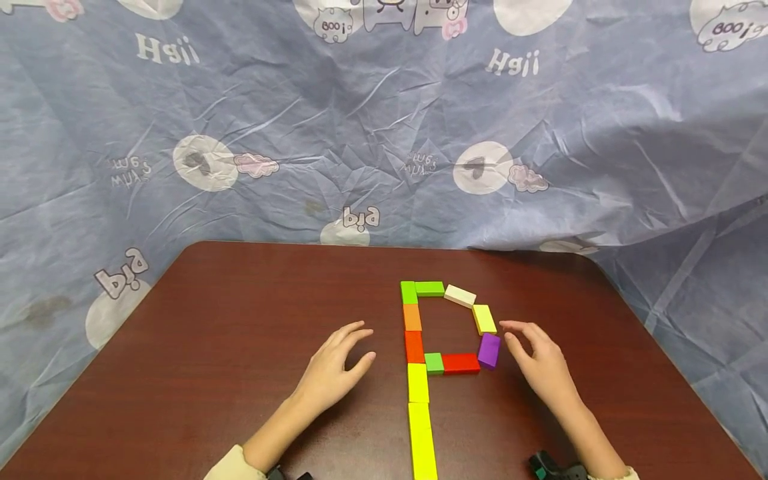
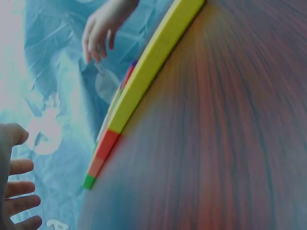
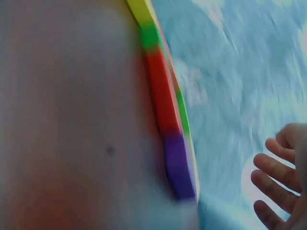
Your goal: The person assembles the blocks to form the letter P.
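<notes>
Coloured blocks lie on the table in the outline of a letter P. Its stem runs from a green block [image 1: 409, 293] through an orange block [image 1: 412, 317] and a red block [image 1: 415, 347] to several yellow blocks [image 1: 418, 383]. The loop holds a long green block [image 1: 429, 289], a cream block [image 1: 460, 296], a pale yellow block [image 1: 484, 319], a purple block [image 1: 489, 351], a long red block [image 1: 461, 363] and a short green block [image 1: 434, 363]. My left hand [image 1: 333, 367], fingers spread, is left of the stem. My right hand [image 1: 543, 363] is beside the purple block, fingers relaxed, holding nothing.
The dark brown wooden table [image 1: 240, 320] has rounded far corners. Behind it hangs a wrinkled blue-grey cloth [image 1: 336, 133] with printed cartoon shapes and words. A black wrist device [image 1: 555, 467] shows at the right sleeve.
</notes>
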`<state>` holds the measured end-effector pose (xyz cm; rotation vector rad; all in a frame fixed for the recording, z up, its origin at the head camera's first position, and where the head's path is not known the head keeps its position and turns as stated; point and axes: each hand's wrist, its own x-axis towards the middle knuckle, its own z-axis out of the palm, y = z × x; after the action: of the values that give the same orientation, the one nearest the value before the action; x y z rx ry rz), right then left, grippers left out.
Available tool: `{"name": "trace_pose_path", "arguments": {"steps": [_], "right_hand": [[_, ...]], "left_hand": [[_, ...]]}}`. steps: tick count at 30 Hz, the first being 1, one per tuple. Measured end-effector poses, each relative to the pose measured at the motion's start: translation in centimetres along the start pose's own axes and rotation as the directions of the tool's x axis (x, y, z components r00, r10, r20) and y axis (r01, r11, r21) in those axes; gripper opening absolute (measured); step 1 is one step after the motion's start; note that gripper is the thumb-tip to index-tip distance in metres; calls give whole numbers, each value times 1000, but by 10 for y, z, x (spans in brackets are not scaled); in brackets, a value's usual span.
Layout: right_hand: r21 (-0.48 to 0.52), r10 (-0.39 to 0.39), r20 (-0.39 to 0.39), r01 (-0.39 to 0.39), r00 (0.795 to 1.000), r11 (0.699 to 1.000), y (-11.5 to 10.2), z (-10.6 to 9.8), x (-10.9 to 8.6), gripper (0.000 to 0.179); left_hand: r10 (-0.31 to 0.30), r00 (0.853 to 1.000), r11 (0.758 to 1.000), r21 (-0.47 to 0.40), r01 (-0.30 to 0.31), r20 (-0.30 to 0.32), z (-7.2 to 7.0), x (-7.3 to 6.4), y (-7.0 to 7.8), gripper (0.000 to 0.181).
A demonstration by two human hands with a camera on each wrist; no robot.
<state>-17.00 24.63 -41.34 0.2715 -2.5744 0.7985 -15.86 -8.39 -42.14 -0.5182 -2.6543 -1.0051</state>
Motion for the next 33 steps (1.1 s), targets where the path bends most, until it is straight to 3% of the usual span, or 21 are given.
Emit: {"name": "trace_pose_path", "arguments": {"steps": [2, 3, 4, 5, 8, 9, 11, 13, 18, 22, 24, 28, 30, 33], "right_hand": [[-46, -150, 51, 152, 987, 987, -18, 5, -13, 25], [-57, -230, 105, 237, 968, 970, -28, 8, -21, 27], [-52, -302, 182, 316, 936, 947, -38, 11, -29, 29], [-36, -364, 273, 387, 891, 921, -46, 14, -37, 31], [50, -453, 500, 498, 738, 866, -66, 21, -55, 34], [75, -459, 548, 505, 700, 860, -70, 23, -58, 35], [100, -460, 600, 510, 654, 855, -75, 26, -62, 36], [108, -462, 607, 508, 646, 854, -76, 28, -64, 36], [129, -461, 591, 487, 662, 864, -75, 30, -65, 35], [139, -449, 592, 464, 669, 875, -74, 31, -66, 35], [138, -461, 577, 476, 674, 869, -73, 31, -67, 35], [142, -506, 528, 517, 682, 844, -73, 34, -69, 35], [151, -516, 517, 521, 683, 840, -73, 35, -70, 35], [168, -519, 511, 513, 685, 842, -74, 36, -70, 35]], "left_hand": [[-4, 1000, 1000, 12, 4, 5, -2, -2, -5, 38], [-4, 1000, 1000, 20, 4, 10, -2, -3, -8, 37], [-6, 1000, 1000, 22, 6, 16, -1, -3, -10, 37], [-8, 1000, 1000, 22, 8, 20, -1, -4, -12, 36], [-16, 1000, 1000, 19, 16, 23, 3, -6, -16, 35], [-17, 1000, 1000, 11, 17, 22, 4, -6, -17, 35], [-19, 1000, 1000, 1, 19, 19, 5, -6, -18, 35], [-19, 1000, 1000, 5, 19, 17, 6, -6, -19, 34], [-18, 999, 1000, 14, 18, 40, 10, -6, -19, 34], [-5, 991, 1000, -19, 7, 134, 19, -4, -15, 38], [6, 976, 999, -38, 3, 220, 26, -2, -10, 43], [19, 927, 1000, -30, -9, 375, 44, 2, 1, 59], [30, 913, 999, -4, -32, 408, 51, 4, 6, 65], [49, 907, 998, 24, -65, 419, 56, 7, 11, 67]]}}
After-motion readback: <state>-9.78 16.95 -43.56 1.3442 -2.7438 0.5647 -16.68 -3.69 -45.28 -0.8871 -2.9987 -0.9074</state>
